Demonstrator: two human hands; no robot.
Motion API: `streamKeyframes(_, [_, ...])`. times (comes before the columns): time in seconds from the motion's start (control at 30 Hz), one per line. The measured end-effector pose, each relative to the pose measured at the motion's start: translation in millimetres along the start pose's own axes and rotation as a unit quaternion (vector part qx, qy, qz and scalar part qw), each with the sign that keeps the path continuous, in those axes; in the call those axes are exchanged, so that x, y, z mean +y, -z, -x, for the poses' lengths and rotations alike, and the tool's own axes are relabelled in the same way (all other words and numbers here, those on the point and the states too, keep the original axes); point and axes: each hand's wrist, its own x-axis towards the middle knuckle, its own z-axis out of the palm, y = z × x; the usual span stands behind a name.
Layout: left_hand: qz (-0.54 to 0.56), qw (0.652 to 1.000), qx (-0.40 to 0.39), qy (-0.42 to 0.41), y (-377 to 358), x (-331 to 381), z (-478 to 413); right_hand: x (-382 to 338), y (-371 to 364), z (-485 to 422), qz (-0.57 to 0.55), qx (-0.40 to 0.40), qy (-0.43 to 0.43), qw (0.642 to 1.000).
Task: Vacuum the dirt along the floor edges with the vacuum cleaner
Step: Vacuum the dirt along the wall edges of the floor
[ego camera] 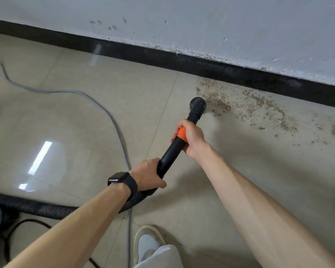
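Note:
A black vacuum wand [171, 152] with an orange band slants from lower left to upper right over the beige floor tiles. My right hand [191, 139] grips it around the orange band. My left hand [148, 176] grips its lower end, where the ribbed black hose [52, 209] joins. The round black nozzle [197, 105] sits on the floor at the left edge of a patch of brown dirt [246, 105]. That dirt spreads rightward along the black baseboard [240, 73].
A grey cord [97, 102] curves across the tiles on the left and runs down past my white shoe [147, 244]. A thin black cable [17, 225] loops at the lower left. The scuffed white wall [201, 26] rises above the baseboard.

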Motion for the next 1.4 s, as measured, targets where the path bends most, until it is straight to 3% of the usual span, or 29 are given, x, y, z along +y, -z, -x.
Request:
streamKeyframes(0.13, [-0.059,0.997,0.044,0.007,34.1,24.9,-3.7,-26.7,-4.1,-9.1,-0.034,-0.019,-0.001,0.999])
streamKeyframes(0.3, [0.104,0.975,0.18,0.08,9.1,46.6,-14.6,-49.5,-11.2,-21.8,-0.008,-0.02,-0.002,1.0])
streamKeyframes(0.4, [0.152,0.963,0.203,0.093,-13.3,54.4,-20.3,-46.0,-5.7,-28.7,0.033,-0.023,0.01,0.999])
streamKeyframes(0.73, [0.128,0.966,0.215,0.072,-8.1,56.4,-45.5,-12.9,-10.5,-28.9,0.053,0.04,0.097,0.993])
streamKeyframes(1.4, [0.112,0.974,0.192,0.037,-1.1,57.5,-83.1,-23.8,-8.9,-50.8,0.059,0.084,0.122,0.987])
